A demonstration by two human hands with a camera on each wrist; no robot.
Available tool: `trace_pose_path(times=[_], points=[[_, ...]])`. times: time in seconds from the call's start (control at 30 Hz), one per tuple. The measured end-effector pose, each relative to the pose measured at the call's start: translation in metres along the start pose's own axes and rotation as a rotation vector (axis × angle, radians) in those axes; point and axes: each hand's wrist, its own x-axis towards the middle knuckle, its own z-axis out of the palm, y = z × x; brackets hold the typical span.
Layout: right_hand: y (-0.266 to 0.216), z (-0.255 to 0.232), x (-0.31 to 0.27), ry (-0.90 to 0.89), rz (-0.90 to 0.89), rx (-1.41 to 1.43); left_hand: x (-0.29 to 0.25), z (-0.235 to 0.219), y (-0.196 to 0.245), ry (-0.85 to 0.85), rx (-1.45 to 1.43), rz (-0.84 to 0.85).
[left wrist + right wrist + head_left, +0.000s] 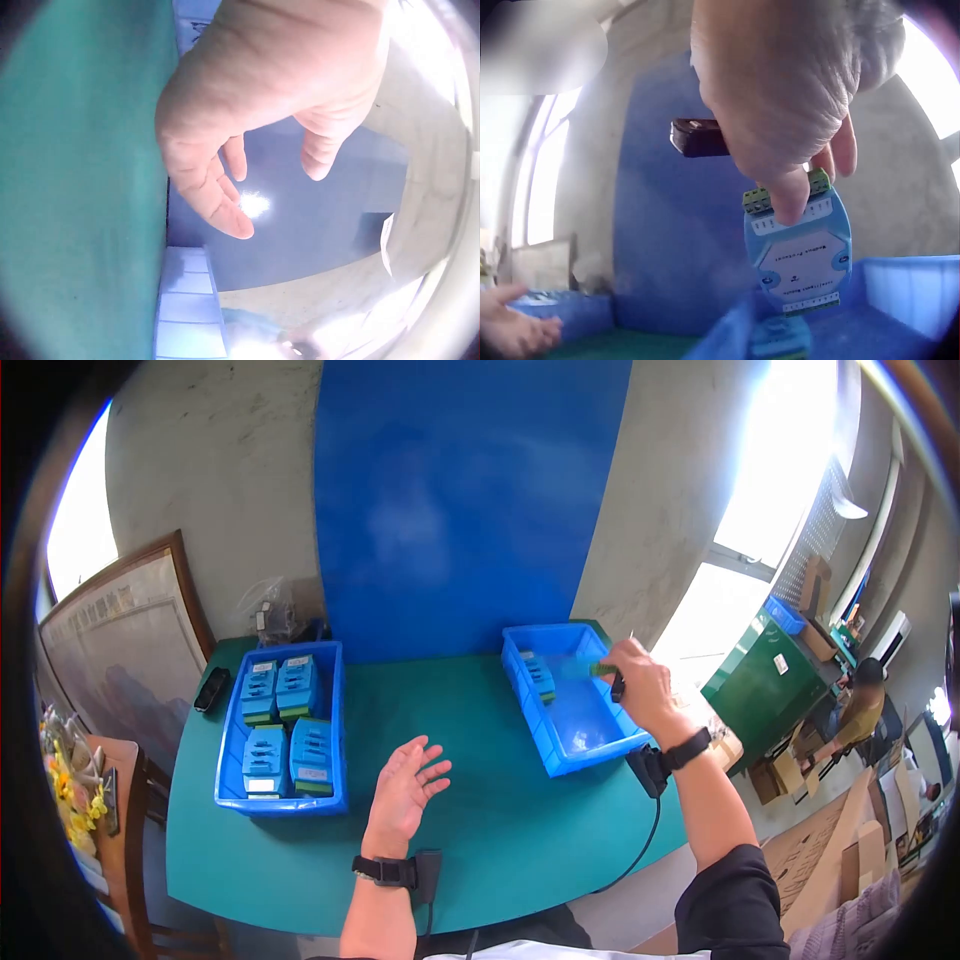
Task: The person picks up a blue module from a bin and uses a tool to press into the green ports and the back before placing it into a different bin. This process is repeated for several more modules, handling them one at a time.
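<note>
My right hand (643,685) is above the right blue bin (590,762). In the right wrist view its fingers pinch a blue module (799,251) by the end with green terminals, and the module hangs down over the bin. A dark object (699,138) shows beside that hand. Another blue module (538,676) lies at the left side inside the bin. My left hand (402,792) is held over the table between the two bins, fingers spread and slightly bent, with nothing in it.
The left blue bin (228,760) holds several blue modules. A black item (212,689) lies beside it on the green table (450,860), and a clear bag (280,612) stands behind. A cable (648,845) runs from the right wrist. Someone sits at the far right.
</note>
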Motion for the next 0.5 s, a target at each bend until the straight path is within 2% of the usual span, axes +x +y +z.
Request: trace_pose_path(times=[0.1, 0.23, 0.5], points=[[0.032, 0.031, 0.002, -0.198, -0.05, -0.159, -0.004, 0.005, 0.004, -0.01, 0.023, -0.004], [0.045, 0.053, 0.01, -0.294, -0.09, -0.26, -0.003, 0.001, 0.005, 0.013, -0.018, 0.0], [0.065, 0.089, 0.029, -0.488, -0.191, -0.242, 0.001, -0.001, 0.002, 0.065, -0.057, -0.017]])
